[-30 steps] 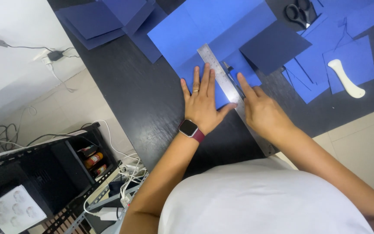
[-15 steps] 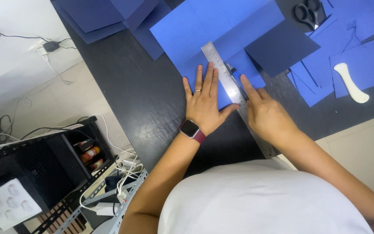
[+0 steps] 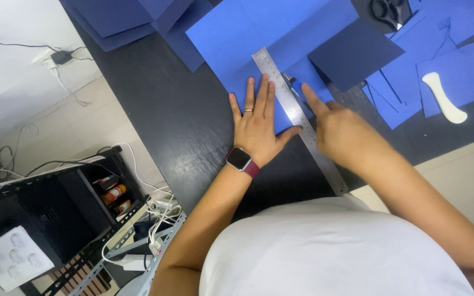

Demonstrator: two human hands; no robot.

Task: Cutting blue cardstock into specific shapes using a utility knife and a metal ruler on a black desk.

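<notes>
While the head camera looks straight down at a black table (image 3: 154, 120), the left hand (image 3: 257, 125) lies flat with fingers spread, grasping nothing, its palm pressing a bright blue paper sheet (image 3: 259, 38) and its thumb touching the left edge of a metal ruler (image 3: 297, 118). That ruler runs diagonally across the sheet's lower corner and on over the bare table toward the person. Just right of it, the right hand (image 3: 340, 130) is clenched around a thin dark tool (image 3: 293, 87) (too small to tell what kind), index finger stretched along it, the tip resting against the ruler's right edge on the blue sheet. A wristwatch (image 3: 241, 160) sits on the left wrist. Farther right lie darker blue paper pieces (image 3: 357, 52), black scissors (image 3: 389, 12) and a white folding tool (image 3: 444, 97), well apart from both hands.
</notes>
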